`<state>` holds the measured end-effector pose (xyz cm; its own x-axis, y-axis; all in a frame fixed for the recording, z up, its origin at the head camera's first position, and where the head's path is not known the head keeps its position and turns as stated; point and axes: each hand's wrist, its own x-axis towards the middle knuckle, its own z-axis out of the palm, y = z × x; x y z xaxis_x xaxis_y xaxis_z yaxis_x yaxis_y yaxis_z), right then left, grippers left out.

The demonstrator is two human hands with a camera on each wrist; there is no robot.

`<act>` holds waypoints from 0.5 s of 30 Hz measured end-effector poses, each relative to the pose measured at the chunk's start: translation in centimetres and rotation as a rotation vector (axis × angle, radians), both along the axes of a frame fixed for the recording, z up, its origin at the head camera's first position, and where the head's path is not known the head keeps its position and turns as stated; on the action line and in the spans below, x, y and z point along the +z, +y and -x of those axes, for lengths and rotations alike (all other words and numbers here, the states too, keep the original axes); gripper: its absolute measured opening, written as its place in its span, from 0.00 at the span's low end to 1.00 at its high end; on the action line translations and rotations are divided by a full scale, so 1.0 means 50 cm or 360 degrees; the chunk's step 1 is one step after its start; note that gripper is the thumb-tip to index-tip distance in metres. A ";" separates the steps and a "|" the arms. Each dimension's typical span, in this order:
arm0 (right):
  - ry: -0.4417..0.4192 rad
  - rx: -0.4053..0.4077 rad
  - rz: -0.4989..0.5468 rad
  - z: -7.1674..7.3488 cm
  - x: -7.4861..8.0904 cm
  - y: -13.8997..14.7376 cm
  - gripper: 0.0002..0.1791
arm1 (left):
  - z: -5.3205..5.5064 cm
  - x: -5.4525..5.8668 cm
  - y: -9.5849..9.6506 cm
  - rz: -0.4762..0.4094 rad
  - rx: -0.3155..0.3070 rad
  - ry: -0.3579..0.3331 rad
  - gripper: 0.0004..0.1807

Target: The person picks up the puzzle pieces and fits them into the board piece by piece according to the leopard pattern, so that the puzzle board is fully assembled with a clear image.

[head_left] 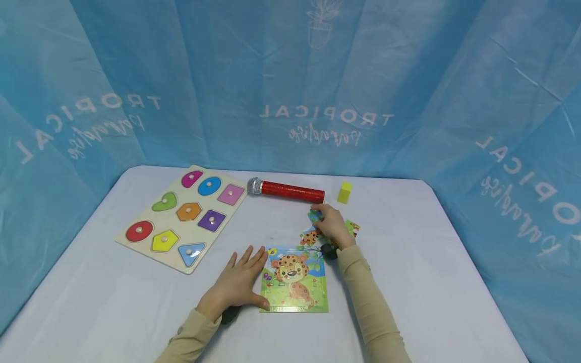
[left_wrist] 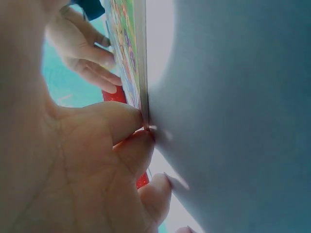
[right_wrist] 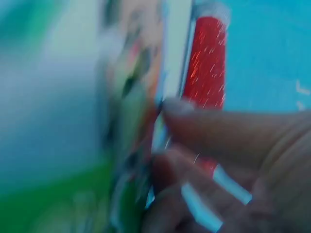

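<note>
Square green-and-blue leopard puzzle (head_left: 294, 278)

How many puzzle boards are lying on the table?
2: the leopard board, with the left hand at its left edge, and the knobbed shape board, farther left. None appears hidden.

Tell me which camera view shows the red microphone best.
The head view: it shows the whole red microphone, silver head and red handle. The right wrist view shows its handle closer, but the right hand partly covers it. The left wrist view shows only red patches of it beyond the left hand.
</note>
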<state>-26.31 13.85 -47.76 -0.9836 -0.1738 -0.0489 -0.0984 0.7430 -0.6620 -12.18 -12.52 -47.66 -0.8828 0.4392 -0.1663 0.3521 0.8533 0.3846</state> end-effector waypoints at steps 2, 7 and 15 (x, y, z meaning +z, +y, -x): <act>-0.0005 -0.0004 -0.0061 0.002 -0.002 0.007 0.28 | -0.002 -0.001 0.001 0.0002 0.0004 -0.0014 0.67; -0.0041 -0.0068 -0.0156 0.002 0.001 0.015 0.31 | -0.003 0.001 0.003 0.0011 0.0014 -0.0022 0.67; -0.0139 -0.0211 -0.0156 -0.014 0.001 0.047 0.27 | -0.004 0.005 0.004 -0.0015 0.0018 -0.0023 0.67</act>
